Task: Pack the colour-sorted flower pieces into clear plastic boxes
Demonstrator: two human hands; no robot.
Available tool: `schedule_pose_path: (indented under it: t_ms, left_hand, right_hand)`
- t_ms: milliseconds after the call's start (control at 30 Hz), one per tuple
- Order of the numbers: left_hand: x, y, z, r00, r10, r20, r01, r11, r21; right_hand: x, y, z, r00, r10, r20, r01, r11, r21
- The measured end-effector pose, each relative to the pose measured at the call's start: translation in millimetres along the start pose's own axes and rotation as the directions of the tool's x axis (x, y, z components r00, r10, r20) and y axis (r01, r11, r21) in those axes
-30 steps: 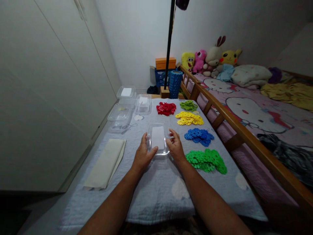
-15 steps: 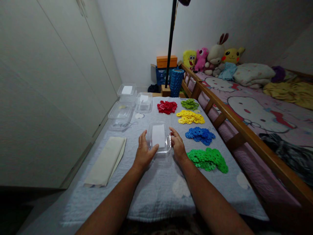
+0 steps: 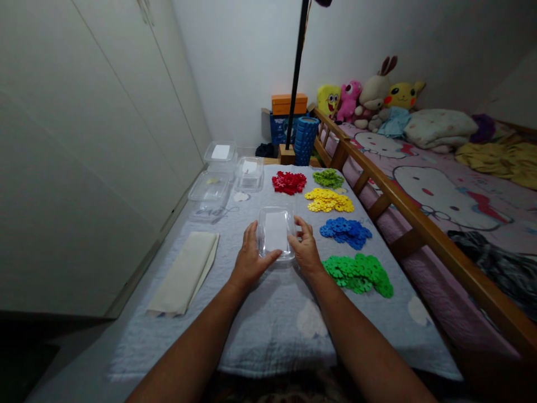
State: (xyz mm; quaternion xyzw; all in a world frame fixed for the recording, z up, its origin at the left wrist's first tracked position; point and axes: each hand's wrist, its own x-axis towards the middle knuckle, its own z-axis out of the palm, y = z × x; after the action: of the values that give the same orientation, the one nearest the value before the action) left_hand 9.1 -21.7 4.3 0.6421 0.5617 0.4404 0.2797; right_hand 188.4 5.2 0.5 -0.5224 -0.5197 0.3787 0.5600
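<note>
A clear plastic container [image 3: 277, 254] with a white paper rectangle [image 3: 276, 228] on its top sits in front of me. My left hand [image 3: 251, 254] grips its left side, the thumb laid over the near edge. On the opposite side my right hand [image 3: 306, 246] holds it, thumb on the rim and fingers along the wall. Right of the container lie piles of flower-shaped plastic pieces: green [image 3: 356, 273], blue [image 3: 346, 232], yellow [image 3: 329, 200] and light green [image 3: 328, 178]. A red pile [image 3: 288, 182] lies beyond it.
More clear containers [image 3: 208, 186] stand at the back left, two with white papers on top. A folded beige cloth [image 3: 184, 274] lies at the left on the grey table cover [image 3: 277, 336]. A wooden bed rail [image 3: 403, 224] borders the right; a black pole [image 3: 297, 73] rises behind.
My right thumb has come over onto the container's rim, and my left thumb reaches further along the near edge. The view has shifted slightly; the piles stay put.
</note>
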Motion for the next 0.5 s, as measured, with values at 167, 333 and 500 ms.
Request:
schedule_pose_path:
  t_ms: [167,333,500]
  left_hand:
    - [1.2,-6.1,-1.0,0.998,0.017,0.064,-0.018,1.0,0.006]
    - [1.4,-11.1,-0.8,0.994,0.043,0.103,-0.048,0.998,0.048]
    - [2.5,-10.1,-1.4,0.993,0.053,0.106,-0.06,0.996,0.065]
  right_hand:
    - [1.3,-1.3,-0.7,0.999,-0.029,0.016,0.029,0.999,-0.026]
    - [3.7,-0.4,-2.8,1.0,-0.003,0.027,0.004,1.0,-0.024]
    - [5.0,-2.8,-4.8,0.999,0.005,0.051,-0.004,1.0,-0.004]
